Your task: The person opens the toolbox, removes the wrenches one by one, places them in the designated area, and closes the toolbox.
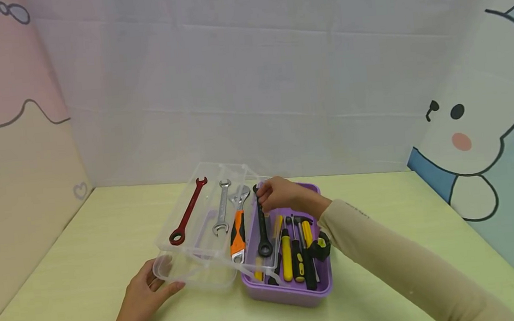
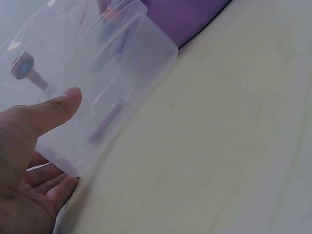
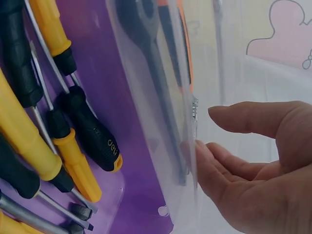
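Translucent plastic forms the tray (image 1: 205, 206), which lies with its right part over the left portion of the purple box (image 1: 292, 297) and its left part above a clear plastic shell (image 1: 212, 279). Four wrenches are arranged lengthwise in the tray, listed left to right: a red wrench (image 1: 190, 209), a silver wrench (image 1: 222, 207), an adjustable wrench (image 1: 237, 231) with an orange-and-black handle, and a black wrench (image 1: 263, 226) with its ring end toward the person. The left hand (image 1: 142, 290) grips the rounded left corner of the shell, thumb on the near side and fingers behind and below. The right hand (image 1: 282, 191) is positioned at the far end of the black wrench; in the right wrist view its thumb is spread apart from the fingers, and the fingertips lie next to the tray wall. Contact between these fingertips and the wrench cannot be determined. Inside the purple box, right of the tray, are a yellow-handled screwdriver (image 1: 286, 257), a black-and-yellow screwdriver (image 1: 298, 261), further hand tools, and a black-and-yellow item (image 1: 320, 246) at the right wall. A beige sleeve (image 1: 399, 260) covers the right forearm. All containers occupy a pale yellow surface (image 1: 365, 299). White sheeting (image 1: 251, 89) stands behind it, with a rabbit-printed panel (image 1: 461, 137) at the right and a pink-and-cream panel (image 1: 8, 151) at the left.
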`<state>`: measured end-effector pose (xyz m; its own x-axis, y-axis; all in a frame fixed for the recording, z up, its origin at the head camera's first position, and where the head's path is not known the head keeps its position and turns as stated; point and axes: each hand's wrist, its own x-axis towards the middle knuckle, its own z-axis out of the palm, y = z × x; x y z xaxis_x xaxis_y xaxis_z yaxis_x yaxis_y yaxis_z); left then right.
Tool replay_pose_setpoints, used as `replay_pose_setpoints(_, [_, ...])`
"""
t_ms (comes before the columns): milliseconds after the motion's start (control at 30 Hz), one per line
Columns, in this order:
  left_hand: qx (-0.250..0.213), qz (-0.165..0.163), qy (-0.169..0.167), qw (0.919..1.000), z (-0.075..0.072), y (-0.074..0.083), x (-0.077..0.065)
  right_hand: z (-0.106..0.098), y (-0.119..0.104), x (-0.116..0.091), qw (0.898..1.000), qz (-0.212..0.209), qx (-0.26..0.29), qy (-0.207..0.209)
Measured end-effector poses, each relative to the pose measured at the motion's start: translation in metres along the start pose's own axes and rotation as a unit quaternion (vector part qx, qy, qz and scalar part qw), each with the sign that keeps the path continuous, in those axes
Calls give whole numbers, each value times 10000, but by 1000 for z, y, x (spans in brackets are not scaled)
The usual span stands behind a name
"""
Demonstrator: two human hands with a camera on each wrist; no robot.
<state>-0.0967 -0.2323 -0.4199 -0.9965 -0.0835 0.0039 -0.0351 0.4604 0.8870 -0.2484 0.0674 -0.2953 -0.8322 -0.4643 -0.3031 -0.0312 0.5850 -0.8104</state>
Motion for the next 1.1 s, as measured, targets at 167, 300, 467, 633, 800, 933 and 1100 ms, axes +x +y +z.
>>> replay_pose_setpoints(167, [12, 15, -27, 10000, 1, 0, 1, 0, 4, 1, 9986, -380, -350, 60])
replay_pose_setpoints(300, [-34, -8, -81, 10000, 2, 0, 1, 0, 9, 3, 9913, -856, -997, 77])
replay_pose_setpoints(467, [43, -73, -132, 9999, 0, -2, 0, 1, 16, 7, 9700, -1452, -1947, 108])
replay_pose_setpoints(633, [107, -59, -115, 9999, -1, -3, -1, 4, 20, 13, 9408, -2079, -2676, 60])
replay_pose_setpoints(800, [128, -48, -99, 9999, 0, -4, -1, 1, 21, 16, 9018, -2588, -3456, -153])
replay_pose_setpoints(933, [136, -31, -83, 9999, -1, -5, -2, -2, 21, 18, 8835, -2828, -3711, -425])
replay_pose_setpoints(1100, [166, -54, -89, 9998, -4, -6, -3, -1, 20, 21, 8741, -2936, -3807, -699])
